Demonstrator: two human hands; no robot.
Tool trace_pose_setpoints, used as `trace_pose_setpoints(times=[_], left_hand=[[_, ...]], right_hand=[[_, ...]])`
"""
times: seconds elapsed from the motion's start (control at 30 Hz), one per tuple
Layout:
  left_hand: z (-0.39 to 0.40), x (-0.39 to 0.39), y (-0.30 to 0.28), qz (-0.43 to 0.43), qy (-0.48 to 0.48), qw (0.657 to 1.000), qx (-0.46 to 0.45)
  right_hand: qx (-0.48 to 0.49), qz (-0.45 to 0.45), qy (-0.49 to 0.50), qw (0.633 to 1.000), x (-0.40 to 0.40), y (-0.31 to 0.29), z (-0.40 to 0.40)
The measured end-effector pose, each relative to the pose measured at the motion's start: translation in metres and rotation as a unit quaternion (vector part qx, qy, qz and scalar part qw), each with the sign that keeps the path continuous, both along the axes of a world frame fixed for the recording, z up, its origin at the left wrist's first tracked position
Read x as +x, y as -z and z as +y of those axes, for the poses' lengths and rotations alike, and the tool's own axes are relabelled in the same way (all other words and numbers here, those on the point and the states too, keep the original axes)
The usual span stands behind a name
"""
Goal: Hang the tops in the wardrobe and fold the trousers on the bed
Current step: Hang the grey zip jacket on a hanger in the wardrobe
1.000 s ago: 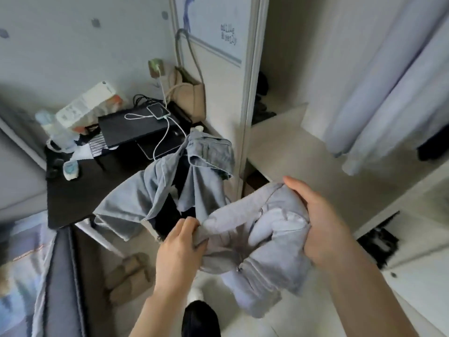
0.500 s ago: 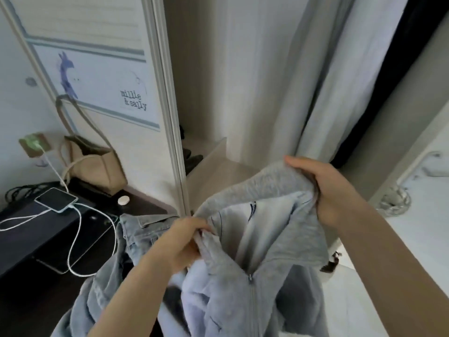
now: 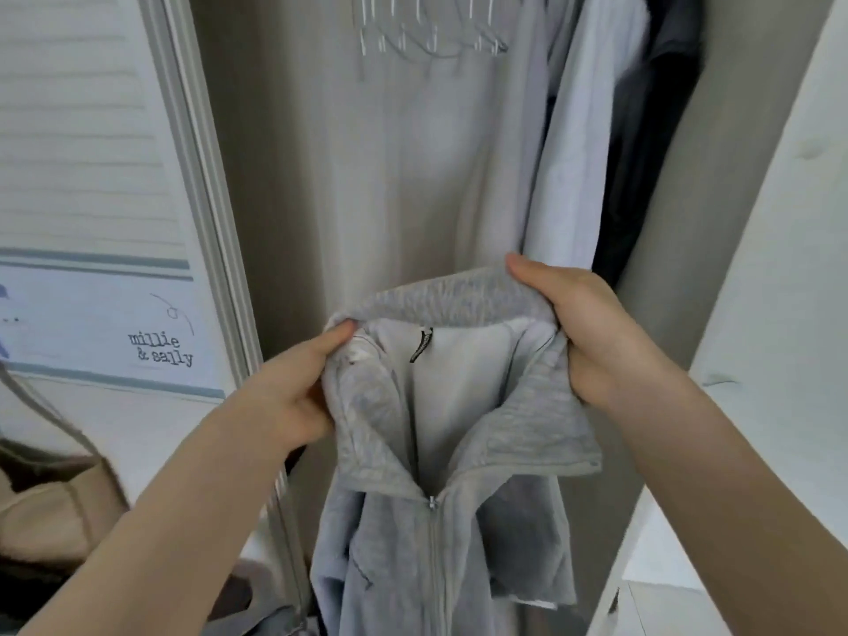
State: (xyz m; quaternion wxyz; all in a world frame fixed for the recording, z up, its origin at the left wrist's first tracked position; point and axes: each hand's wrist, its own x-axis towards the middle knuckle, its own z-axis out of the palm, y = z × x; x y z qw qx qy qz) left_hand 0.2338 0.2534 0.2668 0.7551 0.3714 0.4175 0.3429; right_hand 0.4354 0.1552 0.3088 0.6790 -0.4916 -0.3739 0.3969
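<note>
Two hands hold a grey zip-up sweatshirt at centre frame: left hand and right hand each clamp fingers on its collar (zip partly open) before the open wardrobe, hangers above.

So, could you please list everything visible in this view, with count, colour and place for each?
zip top: one, grey, held up by its collar in front of the open wardrobe, zip partly closed.
hangers: several, pale, on the rail at the top, exact count unclear.
hanging clothes: a few, pale grey to white, right of the hangers.
dark garment: one, black, furthest right inside.
wardrobe door: one, white with printed lettering, on the left.
bag: one, beige, lower left, strap rising up.
left hand: one, grips the collar's left side.
right hand: one, grips the collar's right side.
</note>
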Motion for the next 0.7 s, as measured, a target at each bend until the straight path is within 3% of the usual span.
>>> trace_pose_setpoints(times=[0.13,0.23,0.37,0.5,0.53,0.63,0.7], left_hand=[[0.03,-0.002,-0.04,0.006,0.004,0.998,0.055],[0.047,-0.002,-0.065,-0.014,-0.037,0.993,0.108],[0.08,0.003,-0.096,-0.023,-0.104,0.98,0.168],[0.113,0.013,-0.12,-0.03,-0.148,0.963,0.224],[0.118,0.017,-0.126,-0.033,-0.152,0.959,0.236],[0.131,0.026,-0.137,-0.039,-0.154,0.95,0.267],[0.141,0.032,-0.145,-0.035,-0.159,0.944,0.288]], right_hand=[[0.044,-0.085,0.051,0.994,0.009,-0.02,0.036],[0.056,-0.204,0.095,0.973,0.017,-0.027,0.067],[0.036,-0.373,0.166,0.912,0.026,-0.04,0.103],[-0.03,-0.527,0.153,0.835,0.029,-0.07,0.133],[-0.034,-0.541,0.135,0.829,0.029,-0.083,0.14],[-0.039,-0.498,0.062,0.864,0.027,-0.122,0.155],[-0.012,-0.492,0.088,0.866,0.03,-0.156,0.171]])
